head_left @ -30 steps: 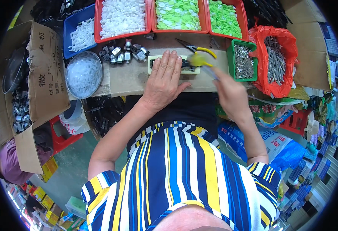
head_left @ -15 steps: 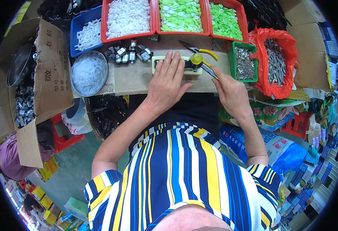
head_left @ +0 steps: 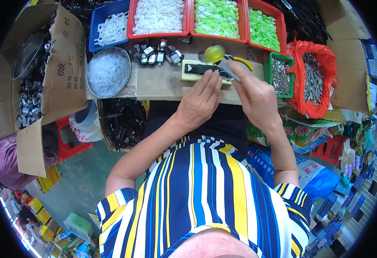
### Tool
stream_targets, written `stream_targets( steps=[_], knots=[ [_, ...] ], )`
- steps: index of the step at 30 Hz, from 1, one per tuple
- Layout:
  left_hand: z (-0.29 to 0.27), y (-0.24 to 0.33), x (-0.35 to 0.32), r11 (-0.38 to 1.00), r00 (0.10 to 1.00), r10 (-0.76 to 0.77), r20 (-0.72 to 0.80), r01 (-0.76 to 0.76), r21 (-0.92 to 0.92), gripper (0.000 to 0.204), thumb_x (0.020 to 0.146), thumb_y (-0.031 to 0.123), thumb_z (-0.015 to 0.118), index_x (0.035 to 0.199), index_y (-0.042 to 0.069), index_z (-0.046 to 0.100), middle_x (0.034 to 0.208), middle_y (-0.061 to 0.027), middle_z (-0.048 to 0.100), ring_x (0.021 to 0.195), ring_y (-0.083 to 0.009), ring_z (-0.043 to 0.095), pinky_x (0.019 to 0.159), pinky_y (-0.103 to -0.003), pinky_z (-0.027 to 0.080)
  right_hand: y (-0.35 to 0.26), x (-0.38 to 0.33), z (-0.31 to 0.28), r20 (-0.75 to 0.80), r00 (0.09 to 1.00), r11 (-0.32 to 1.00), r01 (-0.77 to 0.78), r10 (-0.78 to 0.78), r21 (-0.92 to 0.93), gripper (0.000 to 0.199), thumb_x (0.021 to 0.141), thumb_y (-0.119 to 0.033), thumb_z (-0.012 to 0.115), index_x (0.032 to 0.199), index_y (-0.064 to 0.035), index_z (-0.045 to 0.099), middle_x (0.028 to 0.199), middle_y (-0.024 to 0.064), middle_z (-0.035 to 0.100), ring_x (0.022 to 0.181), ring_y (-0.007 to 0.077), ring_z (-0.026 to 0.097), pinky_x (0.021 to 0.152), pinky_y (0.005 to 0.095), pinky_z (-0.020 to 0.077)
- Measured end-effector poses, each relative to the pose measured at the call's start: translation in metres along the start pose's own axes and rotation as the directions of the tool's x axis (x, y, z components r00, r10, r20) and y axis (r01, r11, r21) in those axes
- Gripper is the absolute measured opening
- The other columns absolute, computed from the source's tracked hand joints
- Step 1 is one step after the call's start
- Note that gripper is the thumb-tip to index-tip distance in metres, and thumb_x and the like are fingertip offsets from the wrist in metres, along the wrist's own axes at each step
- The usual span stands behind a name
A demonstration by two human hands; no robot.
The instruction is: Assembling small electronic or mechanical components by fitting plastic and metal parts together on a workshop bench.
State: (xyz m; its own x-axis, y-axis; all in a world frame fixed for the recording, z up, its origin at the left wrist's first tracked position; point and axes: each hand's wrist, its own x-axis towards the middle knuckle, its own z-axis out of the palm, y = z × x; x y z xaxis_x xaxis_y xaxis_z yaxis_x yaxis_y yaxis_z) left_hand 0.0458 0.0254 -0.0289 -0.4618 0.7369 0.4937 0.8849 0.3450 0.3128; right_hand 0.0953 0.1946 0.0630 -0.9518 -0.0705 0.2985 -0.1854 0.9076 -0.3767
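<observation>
My right hand (head_left: pixel 257 94) is closed round the metal handle of a small hammer with a round, translucent yellow head (head_left: pixel 214 54). The head is blurred and hovers over the right part of a cream block (head_left: pixel 188 77). In that block lies a long black plastic part (head_left: pixel 197 69). My left hand (head_left: pixel 200 99) has its fingers stretched out side by side, with the tips at the block's front edge by the black part. Behind the hammer, partly covered, lie pliers with yellow handles (head_left: pixel 245 62).
Small motors (head_left: pixel 160 58) lie left of the block, beside a bowl of clear pieces (head_left: pixel 107 71). Red trays (head_left: pixel 188 33) of white and green parts line the back. At right are a green bin of metal pins (head_left: pixel 280 79) and a red bag (head_left: pixel 326 105). A cardboard box (head_left: pixel 64 86) stands left.
My left hand has slid back toward me and to the right, uncovering the black part. The hammer head has risen into a blur. The whole view has shifted slightly.
</observation>
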Motion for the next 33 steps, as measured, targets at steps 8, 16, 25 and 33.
stream_targets(
  steps=[8, 16, 25, 33],
  knots=[
    [-0.010, -0.008, -0.004, 0.997, 1.000, 0.006, 0.000, -0.006, -0.083, 0.056, 0.075, 0.011, 0.072, 0.125, -0.009, 0.054, 0.132, -0.0220, 0.054, 0.130, -0.0366, 0.048, 0.108, -0.044, 0.040, 0.007, -0.003, -0.004, 0.077, 0.997, 0.999, -0.030, 0.027, 0.035, 0.040, 0.090, -0.009, 0.062, 0.129, -0.0076, 0.055, 0.089, 0.0179, 0.068, 0.074, 0.0393, 0.066, 0.063, 0.0446, 0.0536],
    [-0.026, -0.022, -0.007, 0.994, 0.994, -0.104, -0.042, 0.103, -0.023, 0.046, 0.077, 0.007, 0.073, 0.120, -0.006, 0.059, 0.127, -0.0201, 0.058, 0.122, -0.0358, 0.054, 0.101, -0.045, 0.044, 0.022, -0.015, 0.009, 0.183, 0.959, 0.976, -0.215, 0.218, -0.038, 0.037, 0.090, -0.007, 0.062, 0.126, -0.0027, 0.057, 0.096, 0.0190, 0.068, 0.076, 0.0367, 0.066, 0.063, 0.0422, 0.0528],
    [-0.026, -0.021, -0.001, 0.996, 0.995, -0.093, -0.026, 0.093, -0.009, 0.045, 0.076, 0.006, 0.072, 0.118, -0.007, 0.059, 0.124, -0.0202, 0.060, 0.119, -0.0354, 0.056, 0.101, -0.044, 0.044, 0.016, -0.045, 0.000, 0.178, 0.968, 0.984, -0.164, 0.175, -0.075, 0.041, 0.087, -0.007, 0.066, 0.127, -0.0058, 0.058, 0.091, 0.0160, 0.069, 0.074, 0.0309, 0.067, 0.061, 0.0406, 0.0492],
    [-0.008, -0.020, 0.023, 1.000, 1.000, -0.018, -0.009, 0.018, 0.004, 0.046, 0.076, 0.008, 0.072, 0.118, -0.008, 0.059, 0.123, -0.0220, 0.059, 0.117, -0.0360, 0.055, 0.101, -0.043, 0.044, 0.020, -0.056, 0.000, 0.088, 0.964, 0.968, -0.247, 0.250, -0.048, 0.036, 0.088, -0.007, 0.066, 0.123, -0.0050, 0.061, 0.089, 0.0180, 0.068, 0.070, 0.0344, 0.066, 0.062, 0.0401, 0.0505]
  ],
)
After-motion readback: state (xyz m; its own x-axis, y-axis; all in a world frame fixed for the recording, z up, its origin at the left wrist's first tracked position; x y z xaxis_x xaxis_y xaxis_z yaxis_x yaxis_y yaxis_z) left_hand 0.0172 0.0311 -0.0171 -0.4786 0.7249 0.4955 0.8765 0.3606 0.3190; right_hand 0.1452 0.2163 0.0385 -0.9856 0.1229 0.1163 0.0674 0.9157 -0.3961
